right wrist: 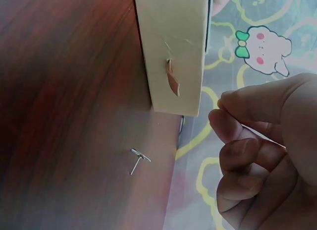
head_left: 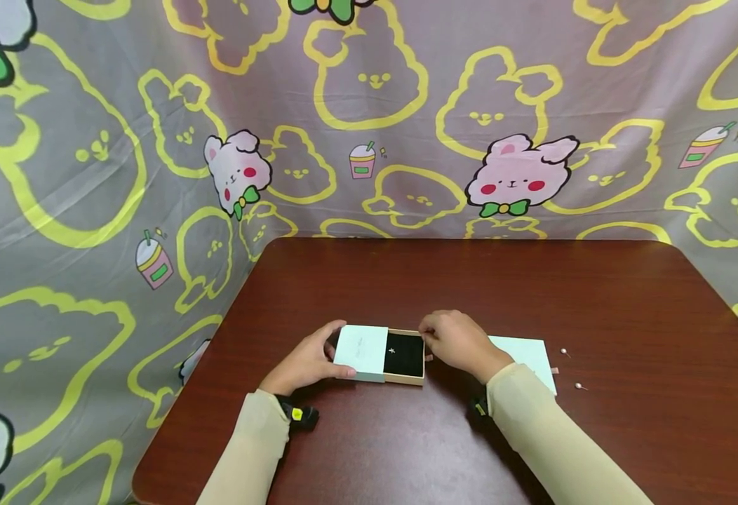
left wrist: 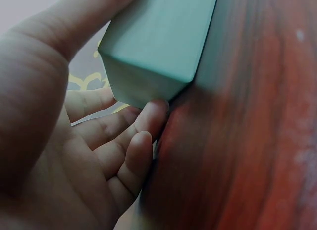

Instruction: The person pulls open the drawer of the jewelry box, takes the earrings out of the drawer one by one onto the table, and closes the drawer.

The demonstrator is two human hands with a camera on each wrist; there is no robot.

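A pale mint jewellery box (head_left: pixel 359 351) lies on the table, its cardboard drawer (head_left: pixel 405 381) slid partway out to the right. Black padding (head_left: pixel 410 354) lines the drawer and carries a small star-shaped stud earring (head_left: pixel 392 351). My left hand (head_left: pixel 306 358) grips the sleeve's left end, thumb along the near side. By the drawer's far right corner is my right hand (head_left: pixel 460 341), fingers curled, thumb and index tips close together. I see nothing between those tips (right wrist: pixel 225 99) in the right wrist view. A stud earring (right wrist: pixel 138 155) lies on the table beside the drawer end.
A second pale mint box (head_left: pixel 527 354) lies partly behind the right forearm, with a pink tab at its right. Two round-headed earrings (head_left: pixel 563 351) lie further right on the brown table (head_left: pixel 470 280). Patterned cloth (head_left: pixel 407 105) hangs behind and left.
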